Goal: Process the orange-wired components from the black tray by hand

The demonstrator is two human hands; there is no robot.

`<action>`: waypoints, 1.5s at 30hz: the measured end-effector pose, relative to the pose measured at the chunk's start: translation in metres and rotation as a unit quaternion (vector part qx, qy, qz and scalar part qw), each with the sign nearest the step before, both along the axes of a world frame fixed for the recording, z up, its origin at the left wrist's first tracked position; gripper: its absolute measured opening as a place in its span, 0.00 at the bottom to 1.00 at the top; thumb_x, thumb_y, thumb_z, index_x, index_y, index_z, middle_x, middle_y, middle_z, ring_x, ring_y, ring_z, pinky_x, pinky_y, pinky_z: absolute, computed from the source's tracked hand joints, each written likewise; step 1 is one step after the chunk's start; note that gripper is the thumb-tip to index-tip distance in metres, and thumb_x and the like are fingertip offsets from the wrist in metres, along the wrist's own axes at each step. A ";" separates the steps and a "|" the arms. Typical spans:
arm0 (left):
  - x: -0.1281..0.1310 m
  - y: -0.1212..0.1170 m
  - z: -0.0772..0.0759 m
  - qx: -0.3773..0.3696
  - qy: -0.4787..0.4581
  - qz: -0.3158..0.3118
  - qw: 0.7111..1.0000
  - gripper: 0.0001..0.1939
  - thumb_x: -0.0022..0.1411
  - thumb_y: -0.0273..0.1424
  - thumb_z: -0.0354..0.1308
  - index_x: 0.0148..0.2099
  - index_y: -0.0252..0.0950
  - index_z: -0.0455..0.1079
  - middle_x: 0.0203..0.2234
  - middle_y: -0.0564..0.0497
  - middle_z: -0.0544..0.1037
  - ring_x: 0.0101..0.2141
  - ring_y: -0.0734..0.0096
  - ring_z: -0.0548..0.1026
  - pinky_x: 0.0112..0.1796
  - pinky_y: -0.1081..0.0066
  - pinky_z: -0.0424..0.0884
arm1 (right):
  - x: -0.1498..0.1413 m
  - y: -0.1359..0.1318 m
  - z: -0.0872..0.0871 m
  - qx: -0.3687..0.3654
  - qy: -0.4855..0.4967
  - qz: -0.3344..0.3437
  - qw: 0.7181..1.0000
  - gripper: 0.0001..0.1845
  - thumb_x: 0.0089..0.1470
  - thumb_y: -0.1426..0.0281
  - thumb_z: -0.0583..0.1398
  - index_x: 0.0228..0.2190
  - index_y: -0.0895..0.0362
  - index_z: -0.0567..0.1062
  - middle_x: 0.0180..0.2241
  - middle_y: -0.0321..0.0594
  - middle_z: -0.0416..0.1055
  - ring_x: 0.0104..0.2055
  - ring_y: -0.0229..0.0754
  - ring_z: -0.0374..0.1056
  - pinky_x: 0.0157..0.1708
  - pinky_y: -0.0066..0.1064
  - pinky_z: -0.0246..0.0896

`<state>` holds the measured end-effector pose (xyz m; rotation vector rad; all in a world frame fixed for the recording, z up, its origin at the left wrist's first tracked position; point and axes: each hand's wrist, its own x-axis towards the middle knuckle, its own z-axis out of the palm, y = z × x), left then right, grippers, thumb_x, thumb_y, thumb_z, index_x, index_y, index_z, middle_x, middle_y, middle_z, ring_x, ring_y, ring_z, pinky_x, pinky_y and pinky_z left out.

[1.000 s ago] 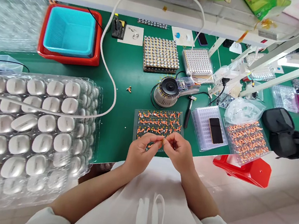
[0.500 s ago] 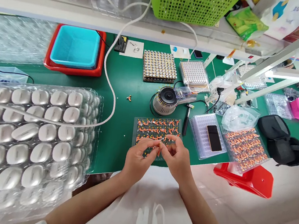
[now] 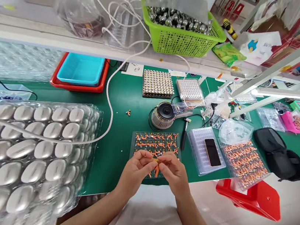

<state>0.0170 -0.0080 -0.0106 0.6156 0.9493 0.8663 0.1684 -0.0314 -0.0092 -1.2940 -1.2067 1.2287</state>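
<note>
The left hand [image 3: 135, 170] and right hand [image 3: 173, 171] are gripping a small orange flex part [image 3: 156, 168] between their fingertips above the dark component tray [image 3: 168, 141].

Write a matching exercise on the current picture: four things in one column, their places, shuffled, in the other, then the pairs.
1. Green basket
2. Phone
3. Blue bin
4. Left hand and right hand

A. Inside the red bin
B. Over the dark tray of orange parts
C. On the shelf
D. On the clear trays

Pairs: 1-C, 2-D, 3-A, 4-B
</note>
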 end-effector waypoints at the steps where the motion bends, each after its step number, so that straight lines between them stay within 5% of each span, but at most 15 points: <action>1: 0.000 -0.001 0.001 0.002 0.003 0.003 1.000 0.14 0.55 0.33 0.64 0.38 0.37 0.61 0.26 0.56 0.76 0.27 0.76 0.74 0.31 0.75 0.68 | 0.000 -0.001 0.000 0.004 -0.001 -0.006 1.000 0.08 0.56 0.65 0.59 0.37 0.52 0.75 0.35 0.40 0.67 0.38 0.41 0.66 0.36 0.33 0.65; 11: 0.005 -0.002 0.008 0.039 0.080 -0.009 0.996 0.14 0.55 0.36 0.63 0.33 0.37 0.60 0.23 0.56 0.74 0.25 0.74 0.74 0.25 0.76 0.66 | -0.007 -0.002 -0.003 0.052 -0.007 -0.065 0.997 0.02 0.54 0.69 0.60 0.32 0.53 0.74 0.38 0.43 0.66 0.43 0.45 0.65 0.40 0.37 0.65; 14: 0.004 -0.005 0.005 0.129 0.147 0.010 0.981 0.09 0.57 0.34 0.61 0.34 0.37 0.64 0.28 0.51 0.77 0.30 0.69 0.76 0.30 0.72 0.71 | -0.009 -0.002 -0.003 0.050 -0.019 -0.083 0.995 0.02 0.54 0.69 0.60 0.32 0.53 0.74 0.39 0.44 0.66 0.43 0.45 0.65 0.40 0.37 0.65; 17: -0.001 -0.009 0.001 0.322 0.237 0.046 0.916 0.02 0.58 0.27 0.59 0.35 0.38 0.69 0.33 0.49 0.77 0.37 0.66 0.75 0.38 0.66 0.71 | -0.011 -0.001 -0.002 0.046 -0.031 -0.101 0.993 0.02 0.54 0.69 0.59 0.31 0.53 0.74 0.39 0.43 0.66 0.43 0.45 0.65 0.41 0.37 0.65; 19: -0.004 -0.011 -0.001 0.425 0.283 0.062 0.858 0.07 0.57 0.23 0.59 0.37 0.40 0.71 0.31 0.50 0.75 0.35 0.67 0.74 0.38 0.65 0.71 | -0.011 -0.001 -0.001 0.041 -0.041 -0.111 0.992 0.02 0.55 0.69 0.59 0.31 0.53 0.74 0.39 0.43 0.66 0.42 0.44 0.65 0.41 0.37 0.65; 24: -0.007 -0.009 -0.004 0.503 0.325 0.055 0.799 0.16 0.56 0.19 0.58 0.44 0.42 0.71 0.30 0.50 0.74 0.32 0.68 0.71 0.37 0.65 0.70 | -0.012 -0.001 -0.001 0.055 -0.068 -0.108 0.990 0.02 0.55 0.69 0.59 0.31 0.53 0.73 0.39 0.42 0.67 0.43 0.44 0.65 0.43 0.38 0.64; 30: -0.007 -0.006 -0.006 0.483 0.327 0.039 0.811 0.14 0.57 0.21 0.58 0.44 0.41 0.72 0.33 0.48 0.75 0.35 0.66 0.72 0.38 0.65 0.70 | -0.012 -0.001 -0.001 0.077 -0.099 -0.092 0.988 0.03 0.55 0.71 0.59 0.32 0.52 0.73 0.40 0.42 0.67 0.44 0.44 0.65 0.45 0.38 0.63; 38: -0.013 0.000 -0.001 0.350 0.276 -0.041 0.894 0.04 0.60 0.28 0.57 0.37 0.38 0.72 0.32 0.49 0.74 0.33 0.68 0.72 0.35 0.70 0.70 | -0.004 0.000 0.007 0.096 -0.154 -0.056 0.982 0.03 0.54 0.71 0.61 0.32 0.52 0.75 0.41 0.43 0.66 0.47 0.46 0.65 0.47 0.39 0.61; 45: -0.022 0.007 0.000 0.339 0.175 -0.118 0.917 0.03 0.62 0.29 0.56 0.36 0.37 0.71 0.31 0.48 0.73 0.34 0.69 0.71 0.35 0.70 0.68 | 0.007 0.001 0.004 0.074 -0.074 0.009 0.994 0.06 0.52 0.68 0.64 0.35 0.51 0.73 0.43 0.42 0.67 0.48 0.46 0.65 0.49 0.40 0.61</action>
